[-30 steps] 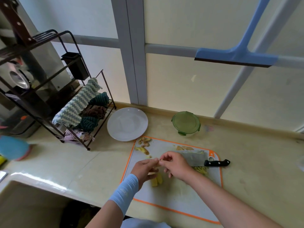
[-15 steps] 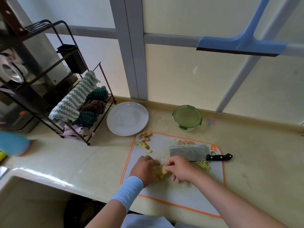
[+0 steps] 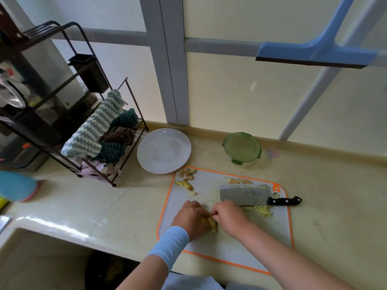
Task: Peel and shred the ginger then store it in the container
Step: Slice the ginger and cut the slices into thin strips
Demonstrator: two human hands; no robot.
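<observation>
Pale yellow ginger slices (image 3: 212, 223) lie on the white, orange-rimmed cutting board (image 3: 230, 245). My left hand (image 3: 191, 216), with a light blue wristband, is closed over them from the left. My right hand (image 3: 229, 216) pinches at them from the right, fingertips touching the left hand's. A cleaver (image 3: 245, 194) with a black handle lies flat on the board behind my hands. Shredded ginger (image 3: 262, 211) sits beside its blade. Peels (image 3: 186, 177) lie at the board's far left corner. A green-lidded round container (image 3: 241, 148) stands shut behind the board.
A white plate (image 3: 164, 150) lies left of the container. A black wire rack (image 3: 100, 135) with folded cloths stands at the left. A sink (image 3: 41, 258) opens at the lower left. A blue squeegee (image 3: 318, 53) hangs on the window.
Both hands have come down from just above the board and now press onto the ginger slices. The cleaver blade, partly hidden before, now shows fully.
</observation>
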